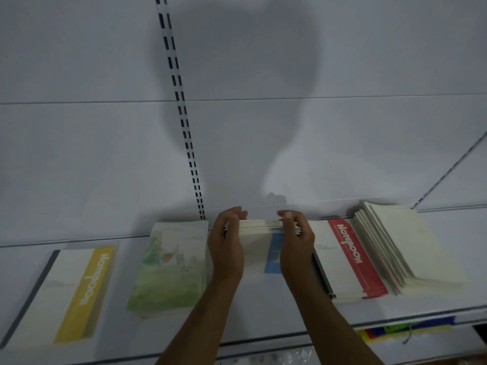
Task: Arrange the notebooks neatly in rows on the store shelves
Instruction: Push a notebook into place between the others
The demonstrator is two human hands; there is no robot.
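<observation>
A stack of blue-striped notebooks (261, 243) lies on the white shelf (250, 320), at its middle. My left hand (226, 243) grips the stack's left side and my right hand (296, 241) grips its right side, fingertips curled over the far edge. To the left lie a green watercolour notebook stack (171, 267) and a yellow-striped notebook stack (66, 293). To the right lies a red-striped notebook stack (347, 262), touching my right hand. Beyond it a fanned pile of cream notebooks (405, 246) leans sideways.
The white back panel (263, 127) rises behind the shelf, with a slotted upright (184, 127) left of centre. Colourful items (400, 329) show on a lower level under the shelf's front edge at the right.
</observation>
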